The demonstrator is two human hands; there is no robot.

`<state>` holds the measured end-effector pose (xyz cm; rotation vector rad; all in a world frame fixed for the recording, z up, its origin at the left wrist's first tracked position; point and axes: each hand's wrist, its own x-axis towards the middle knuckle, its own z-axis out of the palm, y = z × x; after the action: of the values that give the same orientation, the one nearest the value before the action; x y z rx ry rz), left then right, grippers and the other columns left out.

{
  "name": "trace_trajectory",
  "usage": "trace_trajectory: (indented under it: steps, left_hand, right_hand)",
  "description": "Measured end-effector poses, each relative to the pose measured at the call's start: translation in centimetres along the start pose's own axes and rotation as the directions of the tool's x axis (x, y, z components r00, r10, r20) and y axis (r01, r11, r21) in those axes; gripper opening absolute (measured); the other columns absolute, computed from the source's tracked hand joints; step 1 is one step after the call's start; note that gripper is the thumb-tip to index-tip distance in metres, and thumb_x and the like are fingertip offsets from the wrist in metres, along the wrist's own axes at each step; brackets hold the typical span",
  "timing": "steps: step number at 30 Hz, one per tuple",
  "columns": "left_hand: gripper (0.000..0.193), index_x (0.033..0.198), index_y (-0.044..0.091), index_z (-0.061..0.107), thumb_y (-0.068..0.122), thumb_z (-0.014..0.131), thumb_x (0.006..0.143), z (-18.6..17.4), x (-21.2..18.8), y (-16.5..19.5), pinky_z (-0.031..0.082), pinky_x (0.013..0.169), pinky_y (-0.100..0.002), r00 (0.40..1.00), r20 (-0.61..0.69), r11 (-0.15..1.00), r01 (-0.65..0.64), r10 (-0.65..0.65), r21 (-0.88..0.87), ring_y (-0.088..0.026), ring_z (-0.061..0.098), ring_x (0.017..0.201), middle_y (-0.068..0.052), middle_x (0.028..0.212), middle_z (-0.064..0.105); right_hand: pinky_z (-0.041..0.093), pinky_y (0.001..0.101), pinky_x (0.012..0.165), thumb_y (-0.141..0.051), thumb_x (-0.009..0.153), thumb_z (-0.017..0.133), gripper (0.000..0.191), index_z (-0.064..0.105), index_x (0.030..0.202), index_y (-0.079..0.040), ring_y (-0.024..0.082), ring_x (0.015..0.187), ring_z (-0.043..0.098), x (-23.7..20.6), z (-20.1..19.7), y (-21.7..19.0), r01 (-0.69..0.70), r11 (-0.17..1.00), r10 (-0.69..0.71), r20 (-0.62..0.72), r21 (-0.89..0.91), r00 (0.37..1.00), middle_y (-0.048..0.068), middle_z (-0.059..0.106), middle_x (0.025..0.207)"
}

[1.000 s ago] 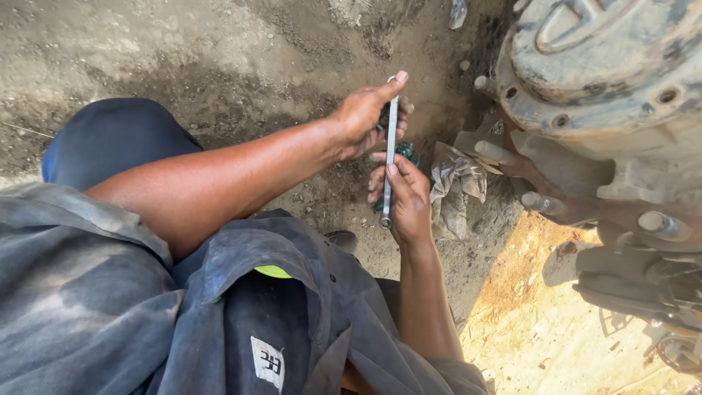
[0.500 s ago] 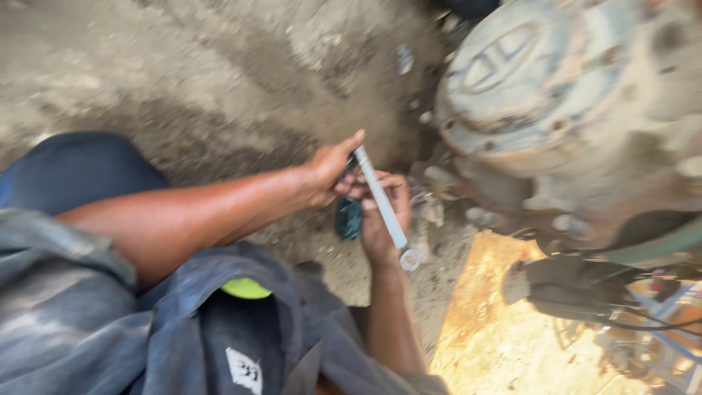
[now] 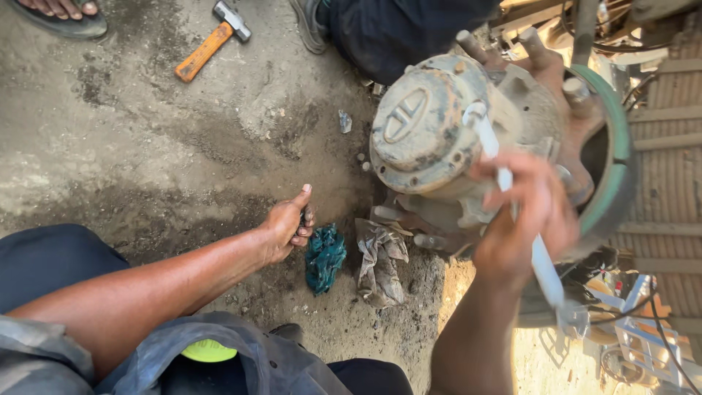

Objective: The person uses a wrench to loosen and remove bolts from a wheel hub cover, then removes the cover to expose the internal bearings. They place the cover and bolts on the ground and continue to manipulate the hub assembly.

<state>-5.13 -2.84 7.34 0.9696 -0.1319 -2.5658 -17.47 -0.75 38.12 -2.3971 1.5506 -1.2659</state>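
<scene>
Dusty, oil-stained ground (image 3: 183, 146) lies under a rusty wheel hub (image 3: 431, 132), before which the right hand (image 3: 523, 219) grips a long metal wrench (image 3: 541, 256), while the left hand (image 3: 287, 227) closes on something small beside a teal rag (image 3: 325, 256).

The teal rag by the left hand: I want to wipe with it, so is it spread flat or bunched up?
Bunched up: the teal rag lies crumpled in folds on the dirt ground.

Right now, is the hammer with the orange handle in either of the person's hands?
No: the hammer lies on the ground, far from the left hand and right hand.
</scene>
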Motion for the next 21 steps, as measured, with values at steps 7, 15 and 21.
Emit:
trace_trajectory:
  steps: [7, 15, 21]
  left_hand:
    - [0.055, 0.072, 0.013, 0.045, 0.06, 0.048, 0.101, -0.1, 1.1, -0.7, 0.024, 0.042, -0.025, 1.0, -0.026, 0.997, 0.005, -0.003, 0.075, -0.01, 0.036, 0.051, 0.0, 0.066, 0.043]
    - [0.054, 0.071, 0.014, 0.043, 0.057, 0.044, 0.105, 0.1, 0.3, -0.2, 0.027, 0.043, -0.026, 1.0, -0.026, 0.987, -0.008, 0.012, 0.159, -0.009, 0.035, 0.055, 0.003, 0.067, 0.041]
    - [0.054, 0.07, 0.014, 0.043, 0.057, 0.046, 0.104, 0.5, -0.3, -0.4, 0.026, 0.044, -0.026, 0.999, -0.033, 0.984, 0.007, -0.001, 0.179, -0.009, 0.035, 0.055, 0.002, 0.066, 0.04]
  right_hand:
    - [0.06, 0.0314, 0.085, -0.023, 0.118, 0.042, 0.048, 0.058, 0.083, 0.007, 0.021, 0.091, 0.073, 3.9, 0.4, -0.1, -0.063, 0.976, 0.094, 0.143, -0.21, 0.985, 0.017, 0.073, 0.112]
    - [0.054, 0.0331, 0.083, -0.029, 0.117, 0.041, 0.052, 0.061, 0.08, 0.001, 0.021, 0.092, 0.066, 0.7, 2.0, 1.1, 0.125, 0.864, -0.071, 0.128, -0.488, 0.989, 0.016, 0.075, 0.118]
    - [0.063, 0.0342, 0.091, -0.032, 0.119, 0.042, 0.047, 0.062, 0.096, 0.005, 0.022, 0.094, 0.072, 2.0, 1.8, 0.4, -0.202, 0.973, 0.203, -0.005, -0.111, 0.979, 0.018, 0.071, 0.118]
